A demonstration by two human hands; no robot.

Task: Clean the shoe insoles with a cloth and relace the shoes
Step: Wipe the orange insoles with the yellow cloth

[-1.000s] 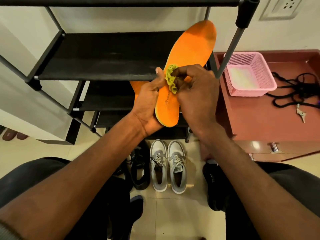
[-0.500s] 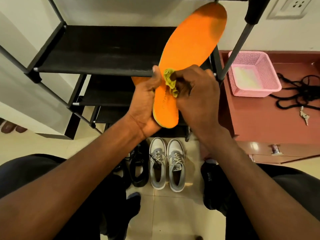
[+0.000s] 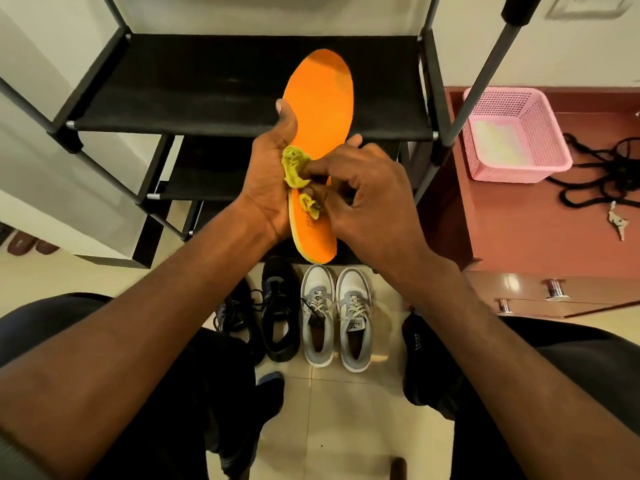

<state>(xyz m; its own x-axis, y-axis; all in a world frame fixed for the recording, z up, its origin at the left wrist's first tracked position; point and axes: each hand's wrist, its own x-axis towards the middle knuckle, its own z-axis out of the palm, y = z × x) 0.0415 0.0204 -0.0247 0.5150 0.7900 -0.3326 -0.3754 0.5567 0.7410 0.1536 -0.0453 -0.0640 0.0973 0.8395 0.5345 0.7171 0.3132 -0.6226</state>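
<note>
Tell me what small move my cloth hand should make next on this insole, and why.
Probably draw the right hand and its yellow cloth up toward the toe: the cloth sits bunched near the heel half of the orange insole, the left hand grips its edge, and the forefoot lies bare.

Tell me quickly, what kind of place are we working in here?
Probably a home entryway or shoe-storage corner: a black shoe rack stands against the wall, pairs of sneakers sit on the tiled floor, and a reddish cabinet beside it holds keys and a pink basket.
</note>
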